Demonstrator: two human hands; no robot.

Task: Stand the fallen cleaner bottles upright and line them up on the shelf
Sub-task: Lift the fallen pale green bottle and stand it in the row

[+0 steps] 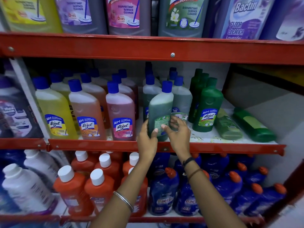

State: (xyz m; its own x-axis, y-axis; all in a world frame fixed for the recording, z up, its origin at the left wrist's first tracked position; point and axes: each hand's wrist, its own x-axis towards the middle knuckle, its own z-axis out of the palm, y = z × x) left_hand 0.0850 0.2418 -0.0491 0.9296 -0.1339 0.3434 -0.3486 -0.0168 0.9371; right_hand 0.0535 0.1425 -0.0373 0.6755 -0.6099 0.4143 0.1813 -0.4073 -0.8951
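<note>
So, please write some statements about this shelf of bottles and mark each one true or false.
The left hand and right hand both hold the dark green bottle. True.
Two green bottles lie on their sides on the middle shelf. True.
The orange bottles below have blue caps. False: their caps are white.
The held bottle wears a green cap. False: its cap is blue.

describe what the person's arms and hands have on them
The left hand and right hand are bare, with no gloves, and no sleeves show on either forearm. A thin silver bangle circles the left forearm. The right wrist wears a black band and, a little toward the elbow, a thin brown thread.
</note>
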